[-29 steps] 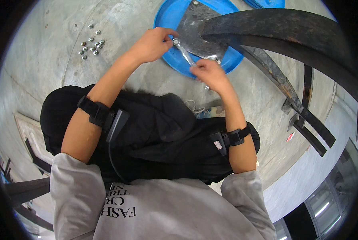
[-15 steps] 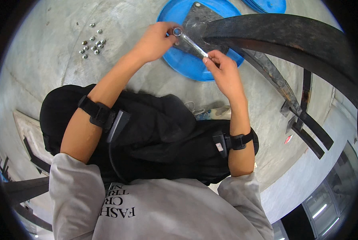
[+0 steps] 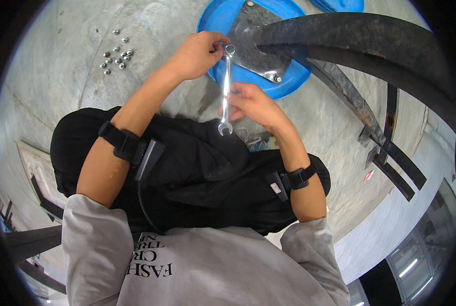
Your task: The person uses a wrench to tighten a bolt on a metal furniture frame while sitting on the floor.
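A shiny combination wrench (image 3: 227, 76) points toward me, its ring end at the near left corner of a black metal base plate (image 3: 246, 33). My right hand (image 3: 253, 104) is closed round the lower shaft, and the open jaw sticks out below the fingers. At the ring end my left hand (image 3: 202, 53) has thumb and forefinger curled against the wrench; what sits inside the ring is hard to make out. The plate lies on a round blue dish (image 3: 207, 23). Nuts show at its far corner (image 3: 250, 4) and its near right corner (image 3: 277, 79).
Several shiny cap nuts (image 3: 122, 66) lie in a loose group on the concrete floor to the left. A thick curved black beam (image 3: 350, 33) rises from the plate and sweeps rightward. Other dark metal legs (image 3: 391, 117) stand at the right, and more blue dishes (image 3: 340, 5) at the back.
The wrench has swung clockwise, its free end moving from the right toward me. My right hand has come nearer and left with it; my left hand stays by the ring end.
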Demonstrator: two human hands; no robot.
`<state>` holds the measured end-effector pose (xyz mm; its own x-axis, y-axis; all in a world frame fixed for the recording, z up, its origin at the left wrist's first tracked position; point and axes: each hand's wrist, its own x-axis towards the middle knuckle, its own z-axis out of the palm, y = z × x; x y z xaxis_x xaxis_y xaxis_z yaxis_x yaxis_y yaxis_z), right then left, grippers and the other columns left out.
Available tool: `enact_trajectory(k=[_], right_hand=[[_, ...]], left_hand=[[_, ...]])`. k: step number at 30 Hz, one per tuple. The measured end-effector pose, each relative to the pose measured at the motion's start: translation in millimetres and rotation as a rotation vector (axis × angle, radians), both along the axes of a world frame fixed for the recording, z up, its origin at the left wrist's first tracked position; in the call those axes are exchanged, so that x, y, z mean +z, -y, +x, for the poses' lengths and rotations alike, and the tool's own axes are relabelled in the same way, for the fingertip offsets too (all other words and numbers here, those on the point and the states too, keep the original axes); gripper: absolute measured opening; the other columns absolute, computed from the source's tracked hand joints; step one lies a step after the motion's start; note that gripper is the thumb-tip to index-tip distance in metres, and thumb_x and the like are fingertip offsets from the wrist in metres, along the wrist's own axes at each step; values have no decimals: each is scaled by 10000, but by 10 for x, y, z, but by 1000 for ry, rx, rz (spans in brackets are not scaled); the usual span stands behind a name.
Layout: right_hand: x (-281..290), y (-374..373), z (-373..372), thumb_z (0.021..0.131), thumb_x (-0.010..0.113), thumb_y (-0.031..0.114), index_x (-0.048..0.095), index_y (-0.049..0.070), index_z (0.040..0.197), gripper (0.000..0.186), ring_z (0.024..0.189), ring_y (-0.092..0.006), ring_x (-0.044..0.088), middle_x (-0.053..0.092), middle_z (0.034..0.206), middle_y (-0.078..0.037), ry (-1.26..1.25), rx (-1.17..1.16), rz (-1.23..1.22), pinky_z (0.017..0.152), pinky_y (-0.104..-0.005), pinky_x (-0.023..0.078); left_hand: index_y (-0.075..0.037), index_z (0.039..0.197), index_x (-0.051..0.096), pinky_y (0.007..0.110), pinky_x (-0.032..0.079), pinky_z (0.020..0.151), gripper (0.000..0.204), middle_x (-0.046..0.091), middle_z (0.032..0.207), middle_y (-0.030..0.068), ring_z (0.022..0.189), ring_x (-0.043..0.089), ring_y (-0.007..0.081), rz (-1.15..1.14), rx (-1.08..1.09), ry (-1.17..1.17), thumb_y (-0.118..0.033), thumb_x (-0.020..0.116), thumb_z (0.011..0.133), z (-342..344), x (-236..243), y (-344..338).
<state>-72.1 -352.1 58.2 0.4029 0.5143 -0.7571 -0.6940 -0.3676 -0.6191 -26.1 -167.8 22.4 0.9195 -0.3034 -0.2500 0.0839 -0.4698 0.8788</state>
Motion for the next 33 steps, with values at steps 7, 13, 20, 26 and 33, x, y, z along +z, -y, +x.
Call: enact_trajectory(k=[7, 13, 20, 26, 33], right_hand=[[-28, -35, -2, 875, 464, 163, 522, -1, 979, 203, 685, -129, 600, 628, 810, -102, -31, 42, -14, 626, -256, 503], [-72, -18, -18, 858, 490, 181, 547, 13, 896, 181, 617, -115, 568, 606, 737, -65, -58, -5, -52, 577, -254, 484], [-144, 356, 165, 763, 570, 157, 595, 2, 860, 184, 624, -240, 587, 627, 723, -119, 781, 249, -761, 588, -315, 445], [-8, 371, 225, 758, 545, 177, 638, 88, 879, 176, 781, -310, 598, 641, 788, -140, 903, 140, -826, 844, -449, 363], [96, 249, 240, 760, 601, 214, 604, -15, 824, 238, 606, -178, 570, 609, 667, -118, 815, -130, -570, 586, -302, 423]], left_hand=[[-21, 1005, 603, 322, 478, 664, 266, 617, 750, 141, 713, 617, 240, 49, -35, -62, -69, 526, 755, 15, 15, -30], [-4, 1049, 574, 300, 453, 653, 299, 589, 796, 82, 692, 559, 166, 27, -67, -63, -59, 521, 759, -22, 14, -22], [6, 1070, 563, 300, 453, 674, 319, 590, 794, 92, 716, 565, 182, 67, -83, -44, -90, 518, 769, -4, 4, -31], [-2, 1018, 598, 371, 459, 666, 310, 604, 746, 173, 715, 599, 294, 95, -34, -20, -96, 512, 736, -21, -14, -21], [15, 1083, 547, 282, 448, 603, 287, 579, 739, 92, 658, 562, 148, 20, 33, -24, -97, 519, 819, 0, 17, -14]])
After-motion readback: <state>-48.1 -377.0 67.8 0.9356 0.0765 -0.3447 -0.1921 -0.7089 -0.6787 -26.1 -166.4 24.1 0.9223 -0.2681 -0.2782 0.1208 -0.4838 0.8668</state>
